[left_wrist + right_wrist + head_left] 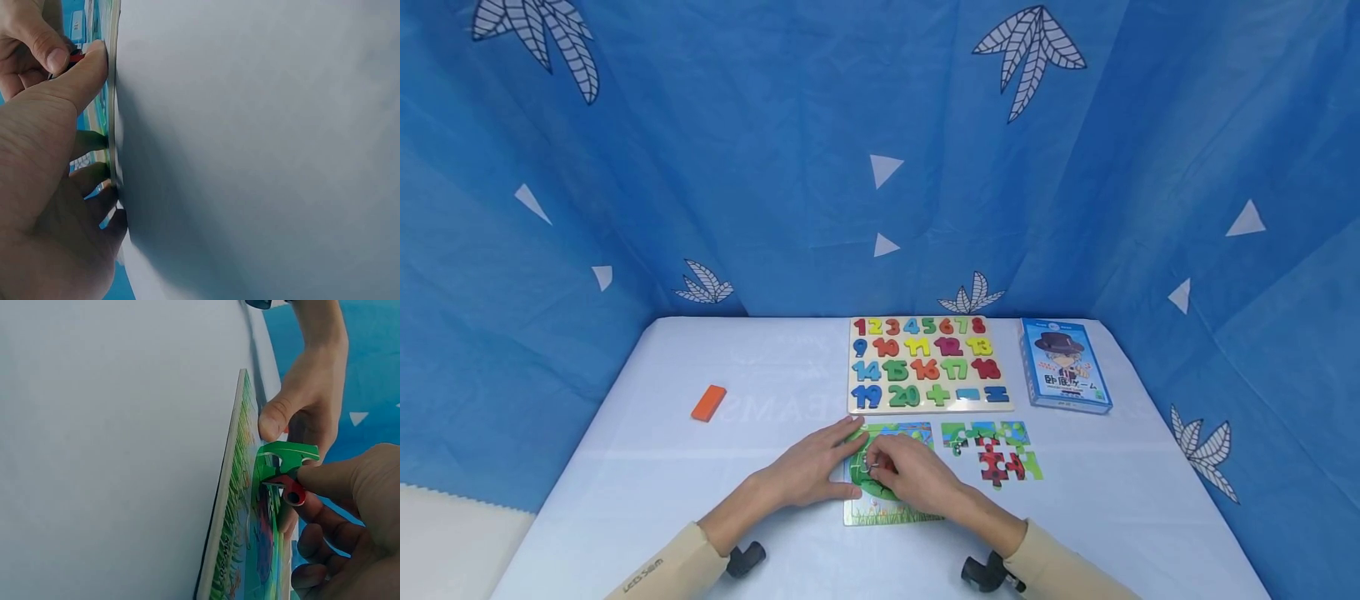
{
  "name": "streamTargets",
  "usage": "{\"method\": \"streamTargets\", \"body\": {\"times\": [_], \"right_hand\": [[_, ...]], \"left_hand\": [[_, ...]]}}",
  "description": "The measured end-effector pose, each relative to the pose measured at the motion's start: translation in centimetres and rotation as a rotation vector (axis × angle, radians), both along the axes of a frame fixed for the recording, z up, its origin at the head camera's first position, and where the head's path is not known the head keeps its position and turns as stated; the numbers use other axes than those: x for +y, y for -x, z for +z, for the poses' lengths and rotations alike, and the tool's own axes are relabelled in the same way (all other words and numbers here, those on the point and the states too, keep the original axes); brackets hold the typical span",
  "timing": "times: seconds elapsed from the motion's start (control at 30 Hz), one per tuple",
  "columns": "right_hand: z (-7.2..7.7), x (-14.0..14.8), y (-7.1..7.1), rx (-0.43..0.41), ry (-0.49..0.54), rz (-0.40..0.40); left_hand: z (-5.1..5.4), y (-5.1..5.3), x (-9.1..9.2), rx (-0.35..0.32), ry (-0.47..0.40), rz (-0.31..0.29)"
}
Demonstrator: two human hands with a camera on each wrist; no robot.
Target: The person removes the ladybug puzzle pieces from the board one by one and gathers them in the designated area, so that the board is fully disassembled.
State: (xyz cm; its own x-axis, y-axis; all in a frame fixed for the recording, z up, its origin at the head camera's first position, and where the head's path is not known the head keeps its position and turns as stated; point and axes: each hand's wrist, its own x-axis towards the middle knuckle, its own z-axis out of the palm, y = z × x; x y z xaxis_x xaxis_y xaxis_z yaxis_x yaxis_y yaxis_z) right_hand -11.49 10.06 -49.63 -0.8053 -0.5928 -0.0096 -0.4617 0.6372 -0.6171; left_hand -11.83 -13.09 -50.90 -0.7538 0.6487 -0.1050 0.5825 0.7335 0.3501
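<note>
A flat jigsaw puzzle board with a green picture and a grass border lies near the table's front. My left hand rests at its left side, fingers extended and thumb along the edge. Over the board, my right hand pinches a jigsaw piece between thumb and fingers. That piece is green with a red and black part, and the right wrist view shows it tilted up from the board's surface. Right of the board lie several loose jigsaw pieces with red, black and green parts.
Behind the puzzle stands a wooden number board with coloured numerals. A blue card-game box lies at the back right, an orange block at the left. Blue curtains surround the white table at back and sides.
</note>
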Motion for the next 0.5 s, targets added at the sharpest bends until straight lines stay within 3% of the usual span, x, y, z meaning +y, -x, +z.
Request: {"method": "streamTargets", "body": {"times": [0.5], "right_hand": [[0.23, 0.14, 0.14, -0.033, 0.023, -0.019]], "left_hand": [[0.08, 0.02, 0.04, -0.002, -0.008, 0.004]]}}
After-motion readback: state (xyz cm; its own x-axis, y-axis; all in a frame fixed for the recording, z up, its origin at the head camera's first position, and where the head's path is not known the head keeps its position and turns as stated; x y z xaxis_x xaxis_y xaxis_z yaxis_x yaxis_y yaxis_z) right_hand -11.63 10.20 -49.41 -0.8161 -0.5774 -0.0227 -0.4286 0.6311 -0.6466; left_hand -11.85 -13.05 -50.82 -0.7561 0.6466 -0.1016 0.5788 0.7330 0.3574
